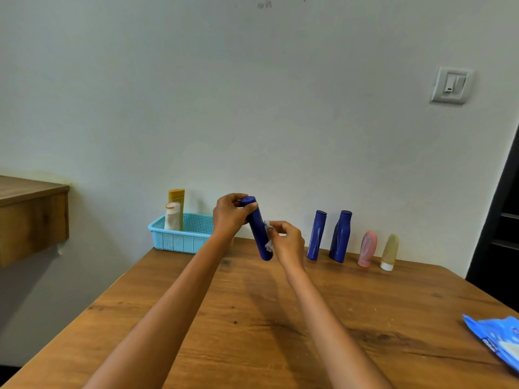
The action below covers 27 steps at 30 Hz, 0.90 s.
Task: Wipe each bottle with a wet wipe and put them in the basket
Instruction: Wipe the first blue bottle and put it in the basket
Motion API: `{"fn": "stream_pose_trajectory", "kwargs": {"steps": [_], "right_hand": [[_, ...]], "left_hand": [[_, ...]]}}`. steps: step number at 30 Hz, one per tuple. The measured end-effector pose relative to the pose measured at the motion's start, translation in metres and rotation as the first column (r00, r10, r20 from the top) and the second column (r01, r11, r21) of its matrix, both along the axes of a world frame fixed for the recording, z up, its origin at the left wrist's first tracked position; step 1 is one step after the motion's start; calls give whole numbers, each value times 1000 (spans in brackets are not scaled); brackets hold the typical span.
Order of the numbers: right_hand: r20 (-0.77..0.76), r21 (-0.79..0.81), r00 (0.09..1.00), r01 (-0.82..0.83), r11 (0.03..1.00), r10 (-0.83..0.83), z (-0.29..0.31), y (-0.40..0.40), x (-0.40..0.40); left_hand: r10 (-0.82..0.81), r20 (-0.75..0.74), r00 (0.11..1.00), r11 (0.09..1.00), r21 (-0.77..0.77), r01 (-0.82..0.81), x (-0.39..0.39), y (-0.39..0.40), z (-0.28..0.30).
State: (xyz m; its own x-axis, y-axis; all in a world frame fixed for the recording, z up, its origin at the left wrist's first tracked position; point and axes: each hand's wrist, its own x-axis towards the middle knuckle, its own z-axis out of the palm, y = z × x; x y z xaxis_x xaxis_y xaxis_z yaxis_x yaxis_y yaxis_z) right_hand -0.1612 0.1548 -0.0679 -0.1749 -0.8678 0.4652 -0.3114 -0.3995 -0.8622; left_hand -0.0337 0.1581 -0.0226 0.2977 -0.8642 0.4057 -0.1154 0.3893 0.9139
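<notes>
Above the bench (280, 318), left hand (229, 217) grips the blue bottle (257, 228) at its cap, tilted, base down-right; right hand (286, 242) pinches a wet wipe (268, 234) against its side.

left hand (229, 217): raised, fingers curled | right hand (286, 242): raised, fingertips pinched | arms extended

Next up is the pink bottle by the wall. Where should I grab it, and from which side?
Grip the pink bottle around its wider middle, coming from the front, the table's near side. It stands cap-down and leans toward the wall, with a blue bottle and a yellowish bottle close on either side, so a sideways approach would likely knock them.
</notes>
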Motion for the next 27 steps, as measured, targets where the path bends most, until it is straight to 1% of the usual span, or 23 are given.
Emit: {"fn": "stream_pose_trajectory", "kwargs": {"steps": [2,4,6,8,9,11,14,16,19,21,23,25,27], "right_hand": [[20,-105,999,-29,994,31,9,5,6],[2,-214,999,-46,976,47,16,9,14],[-20,-270,999,-50,962,47,17,11,21],[-25,-257,998,-62,964,57,10,10,22],[-24,-221,998,-69,973,65,5,9,21],[10,-94,997,-81,992,82,-6,5,16],[91,92,992,-96,991,87,-14,2,8],[121,134,990,-86,987,70,-13,2,3],[113,78,992,-55,995,46,-4,4,0],[131,18,988,-84,996,81,3,6,2],[141,-40,983,-115,993,120,10,9,7],[133,-87,981,-127,988,138,12,11,10],[91,-98,987,-121,988,129,9,10,9]], "left_hand": [[30,21,999,1000,9,-30,-3,-1,-1],[78,19,997,997,10,-78,-3,-1,0],[111,-3,994,994,4,-111,-1,-1,3],[132,-34,991,991,-15,-132,3,1,6],[151,-41,988,988,-26,-152,6,2,8],[174,-64,983,984,-29,-177,12,3,9],[137,-114,984,990,-7,-139,15,2,6],[97,-121,988,995,3,-97,12,2,4],[14,-103,995,1000,-9,-15,6,2,4],[-36,-51,998,999,-15,35,3,2,4],[-48,-19,999,999,-15,47,2,1,2],[-40,-42,998,999,-21,39,3,1,1],[-22,-86,996,999,-29,20,4,1,1]]}}
